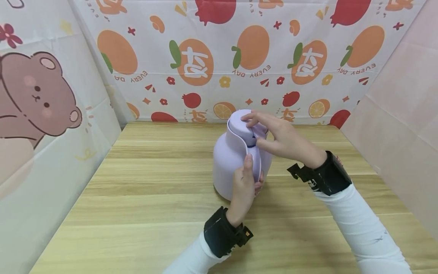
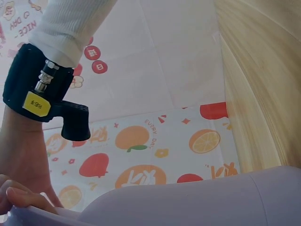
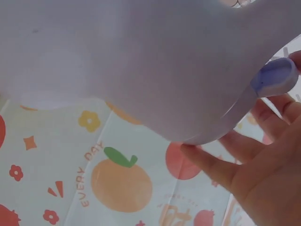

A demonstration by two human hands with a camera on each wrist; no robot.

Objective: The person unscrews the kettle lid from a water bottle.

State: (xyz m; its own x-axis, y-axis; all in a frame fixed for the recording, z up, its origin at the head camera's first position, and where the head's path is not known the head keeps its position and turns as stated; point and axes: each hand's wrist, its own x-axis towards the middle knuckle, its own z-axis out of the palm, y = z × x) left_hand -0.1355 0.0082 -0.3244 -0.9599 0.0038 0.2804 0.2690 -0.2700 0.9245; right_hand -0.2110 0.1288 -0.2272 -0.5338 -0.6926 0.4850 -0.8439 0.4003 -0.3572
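Jug (image 1: 224, 163) in lavender, upright on the far part of a wooden table (image 1: 137, 171) before a fruit-printed backdrop (image 1: 253, 47), gripped at its near-side handle (image 1: 254, 161) by the left hand (image 1: 243, 180), and touched at the lid (image 1: 240, 122) from the right by the unclenched right hand (image 1: 284, 135), fingers extended; on both arms, black wristbands (image 1: 330, 173) and white sleeves (image 1: 362, 224)
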